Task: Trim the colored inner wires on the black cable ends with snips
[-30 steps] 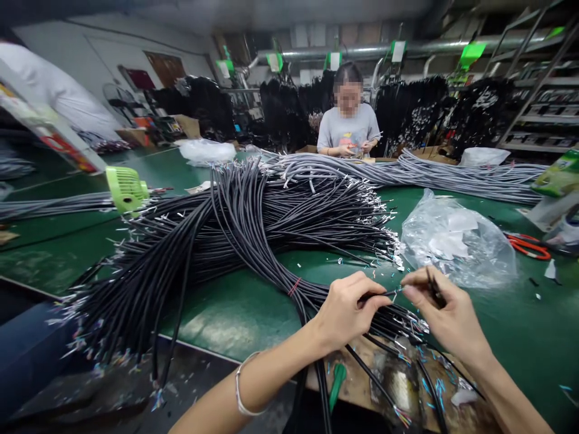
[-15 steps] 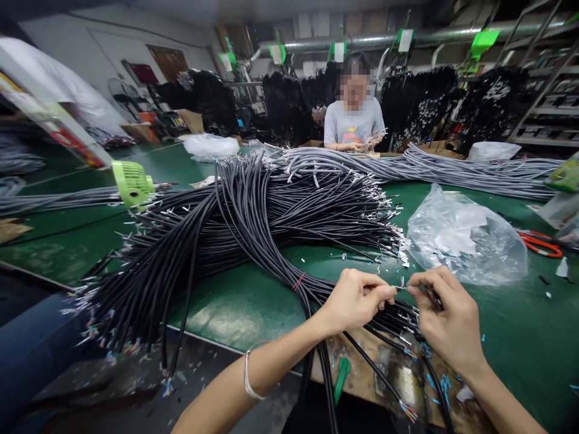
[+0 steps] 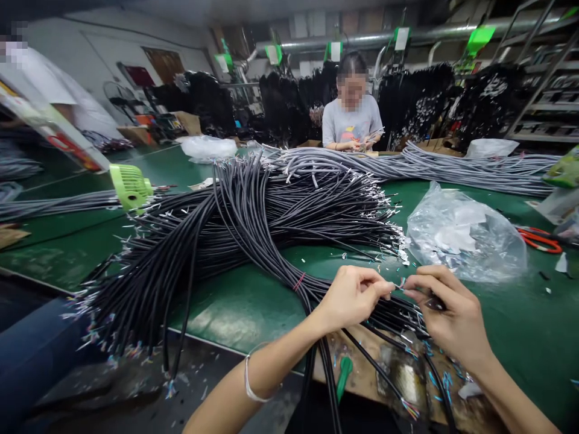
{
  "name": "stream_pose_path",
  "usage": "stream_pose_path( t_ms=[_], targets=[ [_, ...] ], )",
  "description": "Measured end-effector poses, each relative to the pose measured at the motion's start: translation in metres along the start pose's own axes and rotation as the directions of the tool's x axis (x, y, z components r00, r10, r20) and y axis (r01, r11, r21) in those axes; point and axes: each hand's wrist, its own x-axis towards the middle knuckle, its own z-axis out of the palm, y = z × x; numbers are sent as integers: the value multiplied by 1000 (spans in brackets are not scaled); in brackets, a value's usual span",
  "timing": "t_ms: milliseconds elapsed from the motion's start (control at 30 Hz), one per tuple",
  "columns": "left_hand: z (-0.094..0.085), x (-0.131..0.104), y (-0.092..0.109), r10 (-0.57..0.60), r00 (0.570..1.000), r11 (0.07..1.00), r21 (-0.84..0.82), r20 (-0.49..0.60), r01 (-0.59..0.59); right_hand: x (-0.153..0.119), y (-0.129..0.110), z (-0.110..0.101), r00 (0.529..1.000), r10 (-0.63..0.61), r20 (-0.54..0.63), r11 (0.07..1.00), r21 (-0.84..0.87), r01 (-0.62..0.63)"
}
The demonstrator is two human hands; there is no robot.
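Pinched closed, my left hand (image 3: 355,296) holds the end of a black cable, just above a bundle of black cables (image 3: 283,265) tied with a red band (image 3: 298,281). Thin coloured wires (image 3: 402,282) stick out between my two hands. My right hand (image 3: 446,307) has its thumb and forefinger together on these wires, and a small dark object (image 3: 435,303) shows within its curled fingers. Below, one loose cable ends in fanned coloured wires (image 3: 411,410). A large pile of black cables (image 3: 217,241) with stripped ends lies to the left.
A clear plastic bag (image 3: 465,238) and orange-handled scissors (image 3: 540,240) lie at the right. Behind are grey cables (image 3: 452,169) and a seated person (image 3: 351,123). A green fan (image 3: 131,187) stands left; a board with a green handle (image 3: 344,377) is at the near edge.
My right hand has shifted slightly left, its fingertips now closer to my left hand at the wires. The camera view has moved slightly.
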Motion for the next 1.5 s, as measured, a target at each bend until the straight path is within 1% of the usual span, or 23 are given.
stream_pose_path(
  t_ms=[67, 133, 200, 267, 333, 400, 467, 500, 567, 633, 667, 733, 800, 867, 967, 1033, 1133, 1200, 1267, 1333, 1400, 1467, 1500],
  targets=[
    [0, 1, 0, 14, 999, 1000, 25, -29, -13, 3, 1, -1, 996, 37, 83, 995, 88, -45],
    [2, 2, -1, 44, 998, 998, 35, -51, -43, 5, 4, 1, 982, 136, 133, 975, 155, -156],
    [5, 4, -2, 91, 992, 995, 49, -89, -86, 5, 8, 6, 936, 318, 149, 902, 257, -347],
    [8, 5, -3, 129, 983, 991, 63, -132, -122, 4, 10, 11, 866, 464, 187, 788, 360, -500],
    [8, 5, -4, 140, 978, 989, 60, -154, -132, 3, 10, 14, 831, 487, 269, 725, 405, -557],
    [6, 4, -3, 129, 982, 991, 41, -139, -124, 3, 7, 14, 820, 456, 346, 711, 413, -569],
    [4, 4, -3, 106, 991, 994, 28, -79, -104, 5, 5, 10, 852, 409, 328, 764, 388, -516],
    [3, 3, -3, 92, 995, 996, 25, -45, -91, 6, 5, 8, 883, 385, 269, 818, 344, -462],
    [2, 3, -3, 61, 998, 998, 12, 2, -61, 9, 7, 3, 933, 348, 87, 910, 209, -359],
    [2, 2, -2, 33, 999, 999, -21, 1, -32, 10, 10, -1, 932, 352, -86, 933, 107, -342],
    [2, 2, -2, 21, 1000, 999, -40, -4, -21, 10, 10, -2, 922, 363, -132, 931, 91, -353],
    [3, 1, -2, 7, 1000, 997, -73, -6, -7, 9, 9, -3, 937, 331, -112, 942, 88, -323],
    [2, 1, -2, -1, 1000, 996, -85, -1, 1, 9, 4, -2, 968, 252, -19, 964, 99, -249],
    [0, 1, -1, 9, 1000, 998, -67, -8, -9, 8, 1, 0, 970, 238, 56, 951, 187, -244],
    [-1, 0, 0, 79, 996, 997, -12, -28, -79, 7, 4, 3, 909, 354, 219, 828, 378, -414],
    [0, -1, 1, 146, 988, 988, 51, -57, -143, 5, 9, 5, 862, 410, 297, 780, 376, -500],
    [4, -1, 0, 222, 962, 966, 171, -158, -195, 4, 14, 6, 857, 477, 197, 804, 296, -516],
    [6, -1, -2, 176, 968, 980, 122, -178, -155, 3, 11, 7, 862, 477, 171, 805, 308, -507],
    [5, 0, -3, 70, 993, 997, -13, -99, -71, 3, 5, 6, 887, 402, 228, 823, 334, -459],
    [1, 1, -3, -5, 1000, 995, -97, 27, 8, 4, -1, 4, 926, 285, 247, 894, 280, -350],
    [-2, 2, -2, -42, 993, 992, -114, 112, 55, 6, -4, 3, 964, 186, 189, 969, 125, -212],
    [-4, 2, 0, -67, 990, 988, -128, 122, 83, 7, -2, 0, 987, 139, 81, 989, -59, -135],
    [-4, 3, 1, -77, 991, 985, -142, 110, 92, 8, 0, -2, 991, 136, 3, 982, -137, -134]
  ],
)
